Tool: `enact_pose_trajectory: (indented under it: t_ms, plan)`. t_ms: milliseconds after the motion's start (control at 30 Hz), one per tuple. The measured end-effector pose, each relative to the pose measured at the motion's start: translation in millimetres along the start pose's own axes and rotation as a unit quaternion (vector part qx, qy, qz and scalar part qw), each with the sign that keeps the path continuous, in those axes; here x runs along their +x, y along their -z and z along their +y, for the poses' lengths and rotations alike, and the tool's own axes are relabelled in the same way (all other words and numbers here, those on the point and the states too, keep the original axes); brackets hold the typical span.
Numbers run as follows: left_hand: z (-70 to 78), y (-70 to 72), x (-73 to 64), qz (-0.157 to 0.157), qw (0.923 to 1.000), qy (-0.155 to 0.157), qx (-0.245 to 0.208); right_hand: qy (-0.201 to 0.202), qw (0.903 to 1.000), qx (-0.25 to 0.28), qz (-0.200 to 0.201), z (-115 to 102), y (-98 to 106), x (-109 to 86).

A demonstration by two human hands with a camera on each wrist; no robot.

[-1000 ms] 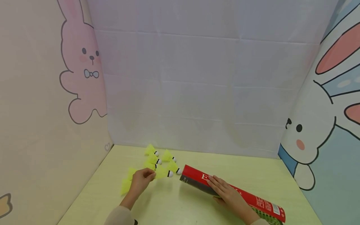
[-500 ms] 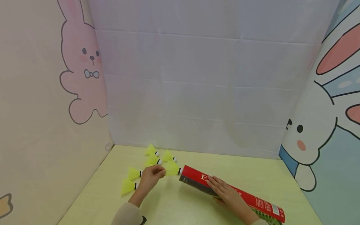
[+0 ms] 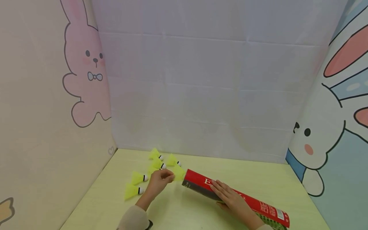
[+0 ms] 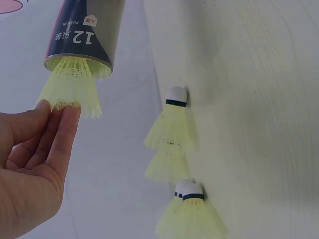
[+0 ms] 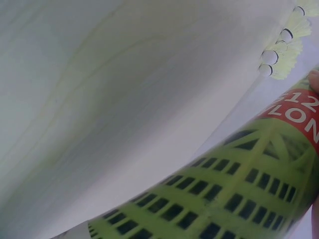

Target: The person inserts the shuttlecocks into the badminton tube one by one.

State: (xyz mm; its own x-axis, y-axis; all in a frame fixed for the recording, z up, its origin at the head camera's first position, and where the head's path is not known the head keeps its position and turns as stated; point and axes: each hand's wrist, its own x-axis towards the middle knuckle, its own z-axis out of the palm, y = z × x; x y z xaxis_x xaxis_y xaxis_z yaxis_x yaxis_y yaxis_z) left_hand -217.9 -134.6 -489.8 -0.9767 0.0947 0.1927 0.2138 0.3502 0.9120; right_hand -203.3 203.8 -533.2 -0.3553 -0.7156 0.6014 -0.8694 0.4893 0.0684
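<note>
My left hand (image 3: 157, 183) pinches the skirt rim of a yellow shuttlecock (image 3: 179, 173) between thumb and fingers. In the left wrist view the front of that shuttlecock (image 4: 70, 89) is inside the open end of a shuttlecock tube (image 4: 75, 35), so its head is hidden. The red and dark tube (image 3: 198, 182) slants across the right side, its open end raised off the table toward the left hand. Around the tube's middle my right hand (image 3: 234, 201) keeps its grip, with the fingers over the top. The right wrist view shows the tube's green patterned side (image 5: 214, 184).
Two shuttlecocks lie left of the left hand, one nearer (image 3: 132, 191) and one farther (image 3: 138, 178). Several more (image 3: 155, 154) lie beyond it, near the back of the pale table (image 3: 178, 210). A white sheet (image 3: 195, 95) and printed side walls enclose the table.
The left hand has moved right with the shuttlecock, whose white head has gone from outside the tube into its open end. The right hand and tube have barely shifted.
</note>
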Motion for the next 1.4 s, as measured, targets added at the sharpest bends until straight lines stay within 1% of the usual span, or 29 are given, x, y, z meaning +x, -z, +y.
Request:
enact_pose_trajectory:
  t_ms: [200, 300, 533, 767, 933, 1100, 1167, 1400]
  plan:
    - [-2.4, -3.3, 3.0, -0.018, 0.9998, -0.002, 0.012, -0.026, 0.9989, 0.006, -0.037, -3, 2, 0.5]
    - [-3.0, -4.4, 3.7, -0.026, 0.9995, -0.004, 0.016, -0.026, 0.9987, 0.012, -0.043, -3, 3, 0.8]
    - [-0.4, -5.7, 3.2, -0.035, 0.9989, -0.014, 0.028, -0.007, 0.9996, 0.016, -0.022, -4, 1, 1.4]
    - [5.7, -7.9, 1.2, -0.048, 0.9985, -0.015, 0.024, -0.007, 0.9995, 0.015, -0.025, -8, 2, 2.4]
    - [7.9, -10.7, 1.7, -0.061, 0.9971, -0.023, 0.038, -0.001, 0.9998, 0.016, -0.012, -8, 2, 3.8]
    - [9.3, -12.2, 2.5, -0.077, 0.9958, -0.018, 0.047, -0.001, 0.9997, 0.022, -0.011, -6, 1, 3.5]
    - [10.0, -12.5, 2.9, -0.078, 0.9955, -0.015, 0.051, -0.001, 0.9997, 0.023, -0.012, -6, 0, 3.3]
    - [9.8, -14.2, 5.1, -0.082, 0.9942, -0.025, 0.065, 0.001, 0.9996, 0.024, -0.012, -6, -1, 3.1]
